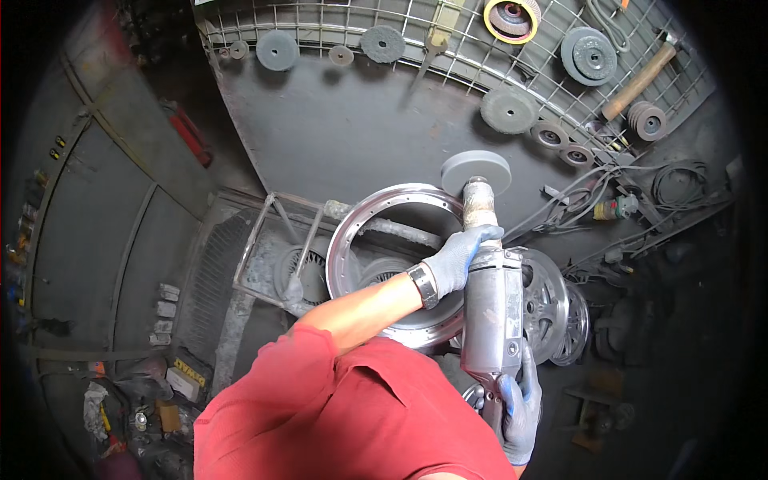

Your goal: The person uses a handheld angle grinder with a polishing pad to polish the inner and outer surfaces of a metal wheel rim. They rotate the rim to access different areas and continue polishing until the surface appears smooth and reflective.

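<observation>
Holds grinder [490,308] at right side of rim [339,268], clasping neck [478,204] in left grip [458,260] and back end [485,375] in right grip [520,412]. Could gouge rim by tilting wheel [474,168] carelessly, or lose control by bracing too loosely; cannot tell whether touching.

Rear panel [344,136]: flat, dark grey, scuffed, broad across the centre.
Wire grid [320,24]: metal, square-meshed, along the panel's top, discs [278,50] ranged on it.
Left wall [84,224]: dark grey sections, seams bowed by the lens.
Metal frame [254,240]: open, bar-built, dusty grey, left of centre.
Mesh-patterned surface [212,280]: dark, between left wall and frame.
Light: muted, brightest mid-view; lower right in deep shadow, surfaces indistinct.
</observation>
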`<state>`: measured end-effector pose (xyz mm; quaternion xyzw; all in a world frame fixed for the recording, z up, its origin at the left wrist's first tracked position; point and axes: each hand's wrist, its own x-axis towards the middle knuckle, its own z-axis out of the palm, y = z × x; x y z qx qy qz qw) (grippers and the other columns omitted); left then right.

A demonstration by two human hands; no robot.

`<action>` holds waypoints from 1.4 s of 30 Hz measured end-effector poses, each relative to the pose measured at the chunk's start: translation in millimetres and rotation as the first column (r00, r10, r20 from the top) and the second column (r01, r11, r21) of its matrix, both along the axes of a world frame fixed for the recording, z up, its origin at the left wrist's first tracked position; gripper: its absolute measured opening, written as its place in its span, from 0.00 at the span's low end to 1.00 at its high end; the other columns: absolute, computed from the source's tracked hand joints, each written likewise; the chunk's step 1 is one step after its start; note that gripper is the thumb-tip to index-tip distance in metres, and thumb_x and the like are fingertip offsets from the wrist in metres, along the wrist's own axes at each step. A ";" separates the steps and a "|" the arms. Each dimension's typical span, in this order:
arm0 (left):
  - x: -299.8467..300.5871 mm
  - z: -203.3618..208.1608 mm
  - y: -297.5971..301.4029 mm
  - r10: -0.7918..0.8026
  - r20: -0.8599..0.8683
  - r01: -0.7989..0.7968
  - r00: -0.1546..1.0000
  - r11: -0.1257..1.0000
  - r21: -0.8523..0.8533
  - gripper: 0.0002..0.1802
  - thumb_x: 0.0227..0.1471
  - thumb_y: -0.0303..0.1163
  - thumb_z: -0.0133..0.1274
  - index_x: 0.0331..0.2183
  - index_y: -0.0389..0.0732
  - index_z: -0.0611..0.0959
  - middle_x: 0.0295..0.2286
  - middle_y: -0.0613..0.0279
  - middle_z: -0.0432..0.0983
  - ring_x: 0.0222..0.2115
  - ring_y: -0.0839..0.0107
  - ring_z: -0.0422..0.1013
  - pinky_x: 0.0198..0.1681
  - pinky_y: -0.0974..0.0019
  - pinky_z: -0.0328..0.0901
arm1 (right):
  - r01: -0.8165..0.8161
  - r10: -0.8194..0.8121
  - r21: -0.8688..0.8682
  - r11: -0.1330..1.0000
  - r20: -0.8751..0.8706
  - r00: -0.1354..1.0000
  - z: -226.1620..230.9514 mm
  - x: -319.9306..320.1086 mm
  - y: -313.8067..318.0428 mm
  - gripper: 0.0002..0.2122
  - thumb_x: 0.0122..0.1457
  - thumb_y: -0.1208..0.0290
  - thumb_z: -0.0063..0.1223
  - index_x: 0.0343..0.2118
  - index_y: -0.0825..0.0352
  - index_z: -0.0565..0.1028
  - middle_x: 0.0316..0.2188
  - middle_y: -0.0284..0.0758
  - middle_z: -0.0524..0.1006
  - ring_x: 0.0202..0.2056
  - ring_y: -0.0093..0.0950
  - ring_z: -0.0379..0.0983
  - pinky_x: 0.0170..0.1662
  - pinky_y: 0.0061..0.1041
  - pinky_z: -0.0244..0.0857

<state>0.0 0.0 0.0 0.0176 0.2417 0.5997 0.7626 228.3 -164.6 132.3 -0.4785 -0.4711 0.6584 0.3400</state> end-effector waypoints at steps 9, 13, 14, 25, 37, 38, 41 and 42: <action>-38.9 13.9 -41.8 0.169 0.099 -0.170 0.981 0.985 -0.001 0.11 0.61 0.38 0.61 0.41 0.42 0.82 0.34 0.59 0.84 0.33 0.66 0.82 0.42 0.57 0.79 | -0.215 0.207 0.092 0.972 0.090 0.974 -21.8 1.2 20.0 0.39 0.65 0.70 0.61 0.75 0.71 0.53 0.46 0.38 0.81 0.33 0.19 0.75 0.36 0.21 0.70; -52.0 -8.6 -64.8 0.290 0.220 -0.310 0.931 0.949 0.061 0.11 0.59 0.38 0.63 0.41 0.44 0.83 0.33 0.58 0.84 0.32 0.64 0.82 0.42 0.54 0.79 | -0.338 0.337 -0.003 0.941 0.101 0.936 -8.1 -10.7 32.3 0.39 0.65 0.74 0.60 0.75 0.71 0.53 0.48 0.37 0.80 0.35 0.20 0.75 0.39 0.22 0.71; -54.4 -16.4 -68.6 0.325 0.214 -0.344 0.921 0.937 0.055 0.10 0.60 0.39 0.62 0.40 0.45 0.83 0.32 0.59 0.84 0.32 0.65 0.82 0.43 0.55 0.79 | -0.373 0.372 -0.016 0.928 0.121 0.920 -6.9 -13.0 36.5 0.39 0.65 0.75 0.60 0.75 0.71 0.53 0.49 0.38 0.80 0.37 0.20 0.76 0.40 0.23 0.71; -53.0 -38.9 -119.5 0.559 0.173 -0.572 0.811 0.820 0.029 0.14 0.61 0.42 0.61 0.40 0.42 0.83 0.34 0.57 0.84 0.35 0.62 0.83 0.48 0.56 0.78 | -0.708 0.645 0.098 0.700 0.340 0.684 -25.8 -3.0 79.7 0.38 0.64 0.77 0.60 0.74 0.76 0.54 0.64 0.45 0.73 0.62 0.27 0.69 0.65 0.29 0.62; -27.7 -29.2 -45.2 0.265 0.055 -0.264 0.963 0.964 -0.021 0.15 0.62 0.38 0.62 0.44 0.39 0.80 0.34 0.53 0.83 0.34 0.59 0.83 0.44 0.53 0.80 | -0.338 0.334 -0.051 0.940 -0.063 0.940 -58.6 25.3 53.9 0.39 0.63 0.83 0.53 0.76 0.72 0.50 0.53 0.39 0.77 0.37 0.20 0.74 0.40 0.21 0.71; -21.0 -26.8 -39.0 0.264 0.001 -0.264 0.964 0.964 0.007 0.14 0.62 0.36 0.62 0.44 0.39 0.80 0.34 0.53 0.83 0.33 0.59 0.83 0.43 0.53 0.80 | -0.298 0.293 -0.053 0.953 -0.085 0.952 -63.1 27.8 49.5 0.39 0.63 0.83 0.52 0.76 0.72 0.50 0.53 0.39 0.77 0.37 0.20 0.74 0.39 0.21 0.71; 4.8 -30.9 -19.7 0.229 -0.140 -0.227 0.963 0.973 0.030 0.13 0.61 0.31 0.62 0.45 0.40 0.79 0.35 0.56 0.82 0.33 0.60 0.83 0.41 0.55 0.80 | -0.196 0.180 -0.088 0.977 -0.163 0.970 -84.9 38.4 37.5 0.38 0.62 0.84 0.51 0.76 0.71 0.50 0.54 0.39 0.76 0.36 0.19 0.74 0.39 0.21 0.71; 10.1 -33.1 -16.8 0.212 -0.185 -0.206 0.959 0.977 0.054 0.18 0.57 0.31 0.65 0.47 0.40 0.78 0.37 0.57 0.82 0.35 0.62 0.83 0.41 0.56 0.80 | -0.209 0.194 -0.090 0.974 -0.152 0.969 -93.8 45.5 33.3 0.38 0.63 0.83 0.49 0.76 0.71 0.50 0.59 0.42 0.74 0.41 0.21 0.76 0.43 0.22 0.72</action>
